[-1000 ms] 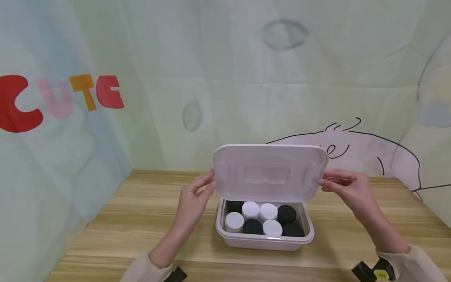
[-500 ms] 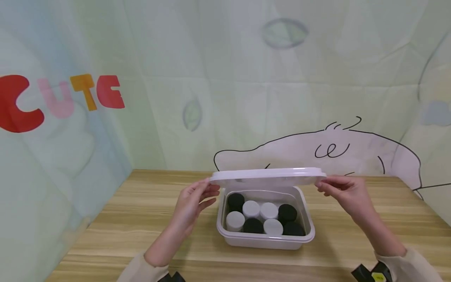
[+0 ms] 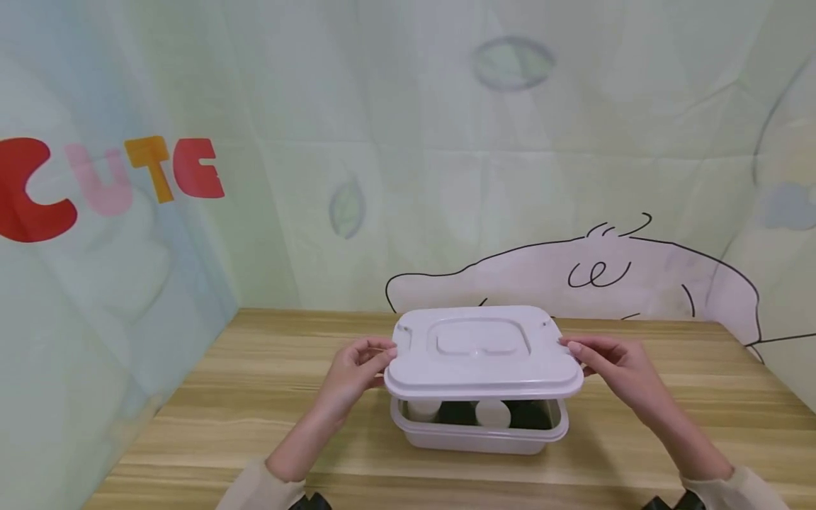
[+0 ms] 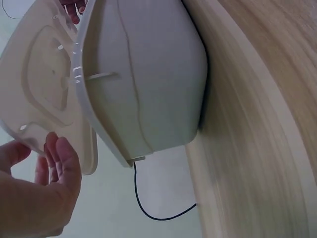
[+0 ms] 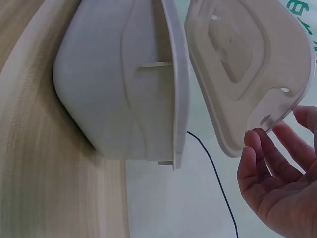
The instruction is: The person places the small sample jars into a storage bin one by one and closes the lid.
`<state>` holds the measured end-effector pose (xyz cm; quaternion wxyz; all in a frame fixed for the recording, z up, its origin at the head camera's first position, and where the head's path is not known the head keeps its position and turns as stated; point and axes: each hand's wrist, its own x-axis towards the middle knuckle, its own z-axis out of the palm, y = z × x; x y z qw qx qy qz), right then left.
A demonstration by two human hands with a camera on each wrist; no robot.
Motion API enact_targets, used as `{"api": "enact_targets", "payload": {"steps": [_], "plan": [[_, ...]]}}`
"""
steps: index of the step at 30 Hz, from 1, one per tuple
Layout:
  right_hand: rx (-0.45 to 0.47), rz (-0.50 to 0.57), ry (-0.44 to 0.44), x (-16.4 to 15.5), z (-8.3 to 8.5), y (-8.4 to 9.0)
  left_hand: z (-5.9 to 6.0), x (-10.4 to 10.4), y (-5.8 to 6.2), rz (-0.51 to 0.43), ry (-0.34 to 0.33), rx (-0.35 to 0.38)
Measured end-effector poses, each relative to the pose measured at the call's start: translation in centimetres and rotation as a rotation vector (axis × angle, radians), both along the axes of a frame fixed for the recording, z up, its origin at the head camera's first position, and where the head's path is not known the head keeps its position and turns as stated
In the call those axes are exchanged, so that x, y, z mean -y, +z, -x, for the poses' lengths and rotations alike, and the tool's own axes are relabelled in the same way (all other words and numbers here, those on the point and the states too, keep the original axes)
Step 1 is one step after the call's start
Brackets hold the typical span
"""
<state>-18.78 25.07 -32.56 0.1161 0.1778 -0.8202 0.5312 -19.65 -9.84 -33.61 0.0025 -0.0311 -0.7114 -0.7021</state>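
Observation:
A white rectangular lid point(image 3: 481, 350) hovers just above a translucent plastic box point(image 3: 478, 440) on the wooden table, its front edge still lifted off the rim. My left hand point(image 3: 377, 353) pinches the lid's left end and my right hand point(image 3: 581, 352) pinches its right end. Through the gap under the lid I see white jars point(image 3: 492, 413) and dark ones inside the box. In the left wrist view the lid point(image 4: 44, 84) stands apart from the box point(image 4: 148, 84), with my left hand point(image 4: 47, 173) at its edge. The right wrist view shows the lid point(image 5: 247, 64), the box point(image 5: 119, 84) and my right hand point(image 5: 275, 168) likewise.
The wooden table point(image 3: 255, 397) stretches to both sides of the box. A pale printed cloth backdrop point(image 3: 446, 177) closes in the back and both sides, with coloured letters point(image 3: 108, 180) on the left.
The lid has swung from upright to nearly flat and come down over the box, covering most of the jars. Both hands came down with it, keeping their hold on its ends.

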Motion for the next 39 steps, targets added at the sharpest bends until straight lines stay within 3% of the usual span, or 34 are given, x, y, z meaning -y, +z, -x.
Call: {"api": "enact_targets", "payload": {"steps": [7,14,29,39], "plan": [[0.033,-0.079,-0.012,0.2,-0.1,-0.9,0.5,0.1,-0.6,0.125,-0.031,-0.073],[0.043,-0.176,-0.050,0.6,-0.1,-1.2,1.1,0.4,-1.2,0.273,-0.051,-0.098],[-0.086,-0.290,-0.018,0.7,0.1,-2.2,1.4,0.2,-1.5,0.341,-0.036,-0.054],[-0.080,-0.370,0.016,0.6,0.4,-2.4,1.5,0.1,-1.4,0.547,-0.117,-0.162]]}}
